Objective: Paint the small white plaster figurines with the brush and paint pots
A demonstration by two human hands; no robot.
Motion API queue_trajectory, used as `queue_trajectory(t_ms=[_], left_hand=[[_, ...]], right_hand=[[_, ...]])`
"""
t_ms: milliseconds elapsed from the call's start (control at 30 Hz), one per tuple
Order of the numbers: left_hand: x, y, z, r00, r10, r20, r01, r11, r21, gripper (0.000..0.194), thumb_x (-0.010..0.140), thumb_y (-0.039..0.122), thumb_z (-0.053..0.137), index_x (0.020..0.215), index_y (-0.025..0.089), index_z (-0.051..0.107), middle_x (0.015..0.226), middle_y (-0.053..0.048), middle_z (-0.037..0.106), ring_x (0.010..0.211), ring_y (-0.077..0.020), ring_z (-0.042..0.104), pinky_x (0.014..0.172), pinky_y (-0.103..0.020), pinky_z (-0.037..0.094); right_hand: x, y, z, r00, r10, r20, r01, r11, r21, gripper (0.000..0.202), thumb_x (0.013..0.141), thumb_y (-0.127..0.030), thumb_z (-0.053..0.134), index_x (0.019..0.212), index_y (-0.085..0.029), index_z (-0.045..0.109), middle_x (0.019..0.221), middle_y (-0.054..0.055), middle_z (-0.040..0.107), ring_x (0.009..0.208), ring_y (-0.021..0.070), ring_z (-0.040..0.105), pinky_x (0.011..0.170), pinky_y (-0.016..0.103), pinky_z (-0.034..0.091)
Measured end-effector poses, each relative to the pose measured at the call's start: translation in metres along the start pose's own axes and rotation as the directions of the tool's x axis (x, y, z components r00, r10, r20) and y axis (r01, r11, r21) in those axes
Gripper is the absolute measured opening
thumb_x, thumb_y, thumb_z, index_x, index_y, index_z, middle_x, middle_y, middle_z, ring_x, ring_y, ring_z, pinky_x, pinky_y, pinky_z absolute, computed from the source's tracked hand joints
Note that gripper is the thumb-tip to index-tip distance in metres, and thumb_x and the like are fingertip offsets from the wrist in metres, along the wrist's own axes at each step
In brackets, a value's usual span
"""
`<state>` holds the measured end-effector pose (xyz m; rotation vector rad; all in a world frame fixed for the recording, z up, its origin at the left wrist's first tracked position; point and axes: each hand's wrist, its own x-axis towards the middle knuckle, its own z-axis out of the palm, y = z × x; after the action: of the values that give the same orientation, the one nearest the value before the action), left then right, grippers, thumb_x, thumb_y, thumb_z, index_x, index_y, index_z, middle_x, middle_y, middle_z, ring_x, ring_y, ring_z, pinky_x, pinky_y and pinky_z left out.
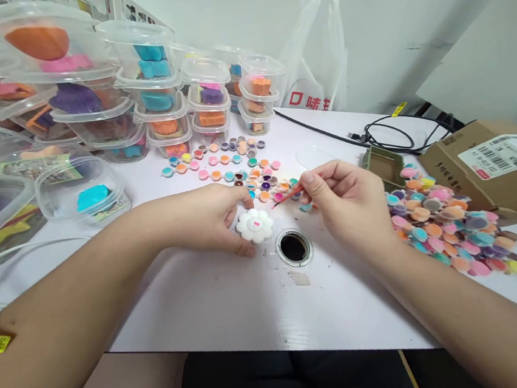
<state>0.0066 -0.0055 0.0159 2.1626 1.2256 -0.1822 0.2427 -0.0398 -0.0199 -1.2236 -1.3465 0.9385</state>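
My left hand (210, 220) closes its thumb and fingers around the left side of a white flower-shaped piece (262, 231), which bears a small pink mark at its centre. In my right hand (346, 201) a thin red paintbrush (290, 197) is pinched between thumb and fingers. Its tip points left, apart from the flower and close to a pink paint pot (278, 197). Strips of small paint pots (227, 175) in many colours lie just beyond both hands.
Stacked clear plastic tubs (157, 94) with coloured shapes fill the back left. A round hole (293, 247) opens in the white table (196, 310). To the right are a heap of paint pots (448, 224), a cardboard box (475, 167) and a black cable (389, 129). A plastic bag (313, 54) stands behind.
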Motion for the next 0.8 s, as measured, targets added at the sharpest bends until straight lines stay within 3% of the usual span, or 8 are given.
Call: queue_trajectory(t_ms=[100,200,333,500,800], left_hand=[[0.003,-0.003,0.002,1.000,0.019,0.017,-0.019,1.000,-0.020,0.063,0.071,0.056,0.077,0.125,0.026,0.063,0.077,0.001,0.064,0.066,-0.0176,0.057,0.056,-0.028,0.036],[0.005,-0.006,0.002,0.997,0.058,0.055,-0.056,0.997,-0.049,0.054,0.076,0.047,0.073,0.126,0.028,0.064,0.075,0.004,0.063,0.064,-0.0151,0.056,0.057,-0.027,0.036],[0.005,-0.006,-0.001,0.992,0.103,0.069,-0.098,0.993,-0.069,0.056,0.078,0.042,0.072,0.133,0.031,0.063,0.072,0.006,0.058,0.060,-0.0119,0.051,0.057,-0.025,0.034],[0.005,-0.007,-0.002,0.986,0.145,0.081,-0.138,0.987,-0.080,0.045,0.079,0.037,0.071,0.124,0.032,0.070,0.070,0.006,0.055,0.057,-0.0104,0.046,0.055,-0.025,0.033],[0.008,-0.008,0.000,0.990,0.122,0.070,-0.120,0.992,-0.038,0.050,0.077,0.042,0.072,0.126,0.032,0.068,0.065,0.006,0.050,0.056,-0.0113,0.044,0.055,-0.026,0.030]], right_hand=[[-0.006,0.004,0.008,0.972,0.185,0.144,-0.204,0.971,0.128,0.034,0.083,-0.052,0.079,0.086,-0.019,0.071,0.067,0.001,0.068,0.062,0.0122,0.061,0.060,0.026,0.050],[-0.010,0.008,0.015,0.946,0.261,0.191,-0.293,0.941,0.171,0.035,0.083,-0.052,0.079,0.086,-0.018,0.072,0.071,0.002,0.070,0.065,0.0122,0.062,0.062,0.026,0.050],[-0.013,0.012,0.020,0.945,0.279,0.173,-0.308,0.936,0.170,0.036,0.083,-0.054,0.078,0.086,-0.019,0.071,0.075,0.003,0.071,0.065,0.0128,0.063,0.061,0.026,0.050],[-0.013,0.015,0.017,0.951,0.285,0.116,-0.302,0.937,0.173,0.036,0.084,-0.055,0.077,0.086,-0.020,0.069,0.067,0.000,0.066,0.058,0.0112,0.057,0.055,0.025,0.046],[-0.013,0.015,0.017,0.957,0.266,0.114,-0.280,0.952,0.123,0.037,0.083,-0.055,0.077,0.088,-0.020,0.069,0.065,-0.001,0.065,0.057,0.0116,0.057,0.053,0.025,0.046]])
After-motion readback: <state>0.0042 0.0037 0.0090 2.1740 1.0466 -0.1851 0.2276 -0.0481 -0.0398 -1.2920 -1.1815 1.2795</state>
